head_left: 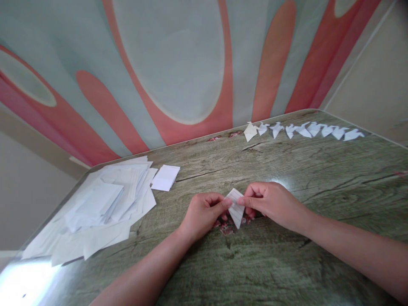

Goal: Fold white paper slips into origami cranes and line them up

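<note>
A small piece of lined white paper (236,208), folded into a kite shape with its long point toward me, is held just over the middle of the table. My left hand (204,211) pinches its left corner between thumb and fingers. On the opposite corner, the thumb and fingers of my right hand (267,201) are closed as well. The fingertips behind the paper are partly hidden.
Folded paper birds (290,131) stand in a row along the table's far right edge. At the left lies a large loose pile of white sheets (108,199), with a small stack of cut paper (165,177) beside it. A patterned wall (172,63) rises behind the wood-grain table (287,263).
</note>
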A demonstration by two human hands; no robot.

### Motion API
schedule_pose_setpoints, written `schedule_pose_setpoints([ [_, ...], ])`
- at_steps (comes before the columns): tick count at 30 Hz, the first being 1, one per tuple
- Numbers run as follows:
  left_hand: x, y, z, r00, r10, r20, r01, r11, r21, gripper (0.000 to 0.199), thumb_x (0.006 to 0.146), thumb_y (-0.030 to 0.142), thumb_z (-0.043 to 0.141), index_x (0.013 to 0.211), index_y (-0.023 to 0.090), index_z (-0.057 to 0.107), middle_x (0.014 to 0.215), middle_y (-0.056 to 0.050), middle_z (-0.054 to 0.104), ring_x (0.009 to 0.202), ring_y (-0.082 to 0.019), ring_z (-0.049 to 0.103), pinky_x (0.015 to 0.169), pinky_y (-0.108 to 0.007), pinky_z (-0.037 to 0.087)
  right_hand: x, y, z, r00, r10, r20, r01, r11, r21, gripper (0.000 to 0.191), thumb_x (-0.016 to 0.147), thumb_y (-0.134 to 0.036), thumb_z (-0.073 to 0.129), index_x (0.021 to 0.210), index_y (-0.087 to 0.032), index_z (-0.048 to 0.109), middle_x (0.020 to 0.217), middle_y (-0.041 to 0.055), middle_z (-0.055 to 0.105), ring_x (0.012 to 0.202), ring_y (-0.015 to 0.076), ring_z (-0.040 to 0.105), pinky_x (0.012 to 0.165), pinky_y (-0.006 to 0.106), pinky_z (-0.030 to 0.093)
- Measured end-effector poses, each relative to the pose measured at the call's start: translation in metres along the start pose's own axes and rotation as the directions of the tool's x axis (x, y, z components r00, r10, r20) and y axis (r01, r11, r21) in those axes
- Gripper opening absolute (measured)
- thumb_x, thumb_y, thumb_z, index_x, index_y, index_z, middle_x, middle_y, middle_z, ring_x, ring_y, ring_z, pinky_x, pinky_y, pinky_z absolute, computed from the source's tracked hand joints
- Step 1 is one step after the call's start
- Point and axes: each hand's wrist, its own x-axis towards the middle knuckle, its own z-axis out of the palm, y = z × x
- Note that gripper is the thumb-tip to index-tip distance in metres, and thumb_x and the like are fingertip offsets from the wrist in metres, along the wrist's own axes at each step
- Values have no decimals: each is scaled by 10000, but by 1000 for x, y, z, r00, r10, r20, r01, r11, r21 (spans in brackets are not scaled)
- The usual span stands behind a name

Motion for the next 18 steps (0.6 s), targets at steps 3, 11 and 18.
schedule_pose_setpoints([
  [3,2,-3,0,994,93,-62,-100,987,-122,280,799,337,679,1023,169,677,760,-28,694,628,-125,609,556,-198,453,4,11,-1,998,-64,4,65,998,-23,286,777,-427,669,641,-196,567,609,-16,636,533,119,533,489,234,345],
  [11,3,-6,-6,993,119,-14,-119,987,-109,232,806,289,675,991,165,737,917,-56,717,756,-150,622,684,-237,475,11,23,0,996,-93,-6,92,972,217,216,833,-395,626,830,-220,501,645,-65,569,484,90,488,466,220,357],
  [18,7,-10,-7,993,7,-120,-35,973,-229,236,749,295,734,949,173,761,909,-48,747,790,-164,656,777,-267,497,9,17,-2,988,-133,80,109,962,252,234,890,-348,536,1066,-235,642,902,9,681,678,132,584,660,281,478],
])
